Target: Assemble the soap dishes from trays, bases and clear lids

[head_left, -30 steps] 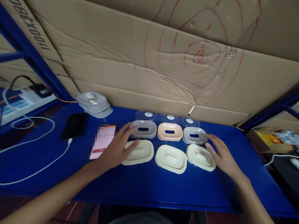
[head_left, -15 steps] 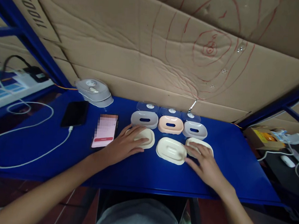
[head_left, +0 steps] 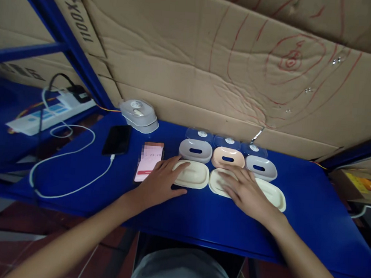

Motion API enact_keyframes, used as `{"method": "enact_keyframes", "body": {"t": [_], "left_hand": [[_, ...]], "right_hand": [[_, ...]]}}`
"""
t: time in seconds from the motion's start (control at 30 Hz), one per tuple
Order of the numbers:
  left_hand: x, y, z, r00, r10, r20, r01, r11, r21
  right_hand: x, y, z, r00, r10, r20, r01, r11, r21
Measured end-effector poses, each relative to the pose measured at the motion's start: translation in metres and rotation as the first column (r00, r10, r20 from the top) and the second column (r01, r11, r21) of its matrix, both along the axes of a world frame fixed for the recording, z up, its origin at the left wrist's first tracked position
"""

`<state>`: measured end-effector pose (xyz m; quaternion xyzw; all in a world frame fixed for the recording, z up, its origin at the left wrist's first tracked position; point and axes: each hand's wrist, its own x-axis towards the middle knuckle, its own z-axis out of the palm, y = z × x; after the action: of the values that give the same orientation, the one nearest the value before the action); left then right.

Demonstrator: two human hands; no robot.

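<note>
Three cream oval trays lie in a row on the blue table. My left hand (head_left: 162,179) rests at the left end of the left cream tray (head_left: 195,176), its thumb and fingers spread. Over the middle cream tray (head_left: 216,182) lies my right hand (head_left: 247,191), fingers stretched out and covering much of it. The right cream tray (head_left: 275,195) is partly hidden behind that hand. Behind them stand a grey slotted oval shell (head_left: 200,155), a peach one (head_left: 219,152) and another grey one (head_left: 264,173). Three clear lids (head_left: 198,135) with round stickers line the back.
A lit phone (head_left: 148,157) is beside my left hand. Farther left lie a dark phone (head_left: 117,140) on a white cable and a power strip (head_left: 46,117). Stacked grey oval boxes (head_left: 139,115) stand by the cardboard wall (head_left: 166,60). A carton (head_left: 355,186) sits at far right.
My right hand has moved from the right cream tray onto the middle one, which now sits straighter in the row. My left hand stays at the left tray. The view has shifted left.
</note>
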<state>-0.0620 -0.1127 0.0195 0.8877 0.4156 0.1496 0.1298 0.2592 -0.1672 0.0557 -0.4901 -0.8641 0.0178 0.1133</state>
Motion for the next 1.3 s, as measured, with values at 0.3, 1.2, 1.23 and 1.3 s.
{"method": "enact_keyframes", "body": {"t": [0.3, 1.2, 1.23, 1.3], "left_hand": [[-0.008, 0.002, 0.011, 0.873, 0.197, 0.447, -0.074, 0.958, -0.278], [0.026, 0.077, 0.016, 0.027, 0.831, 0.556, 0.309, 0.522, -0.795], [0.023, 0.078, 0.018, 0.003, 0.858, 0.513, 0.332, 0.483, -0.810], [0.018, 0.081, 0.022, -0.054, 0.881, 0.470, 0.373, 0.454, -0.809]], "right_hand": [[-0.072, 0.105, -0.007, 0.979, 0.070, -0.193, -0.082, 0.995, -0.056], [-0.106, 0.129, 0.005, 0.938, 0.028, -0.346, -0.064, 0.994, -0.091], [-0.105, 0.141, 0.005, 0.952, -0.024, -0.305, -0.002, 0.996, -0.085], [-0.102, 0.161, 0.003, 0.960, -0.091, -0.263, 0.071, 0.994, -0.088]]}}
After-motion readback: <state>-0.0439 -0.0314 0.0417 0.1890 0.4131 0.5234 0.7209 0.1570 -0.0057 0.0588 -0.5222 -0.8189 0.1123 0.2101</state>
